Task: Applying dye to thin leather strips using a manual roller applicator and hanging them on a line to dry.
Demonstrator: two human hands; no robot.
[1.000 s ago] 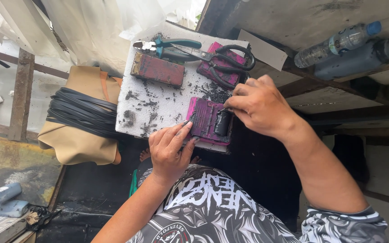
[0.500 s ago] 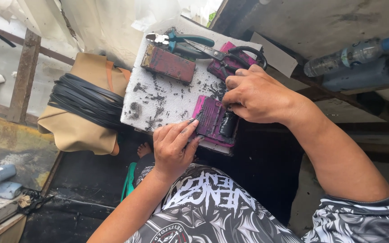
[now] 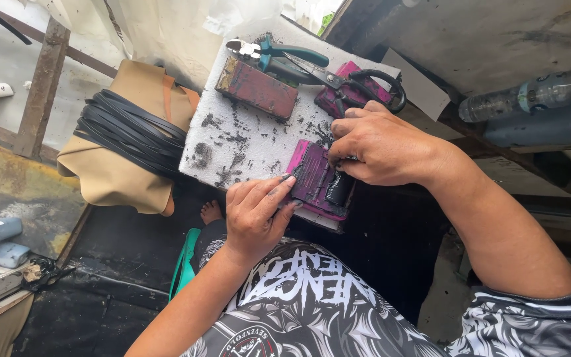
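A person seated at a white foam board [image 3: 246, 149] works on a magenta-stained block [image 3: 315, 178] that lies at the board's near edge, toward its right corner. The left hand [image 3: 256, 215] is spread flat, its fingertips [image 3: 285, 180] pressing the block's left side to steady it; it grasps nothing. The right hand [image 3: 381, 145] is curled over the block's right end, and seems to pinch a small dark piece [image 3: 340, 188] against it, though the fingers hide what exactly is gripped.

The board's surface is littered with black shavings [image 3: 232, 149], thickest around its middle, which suggests a good deal of cutting or scraping is already done. A second, rust-red block [image 3: 257, 88] rests near the far left corner, untouched, and a third magenta block [image 3: 348, 99] sits at the far edge beneath a pair of black-handled scissors [image 3: 365, 86]. Green-handled pliers [image 3: 279, 53] lie along the far edge beside them. Judging by this, one block is in hand and at least two others wait on the board.

Off the board's left edge, a bundle of black straps [image 3: 130, 132] drapes across a tan bag [image 3: 114, 178]. Plastic bottles [image 3: 530, 96] lie on a ledge to the right.
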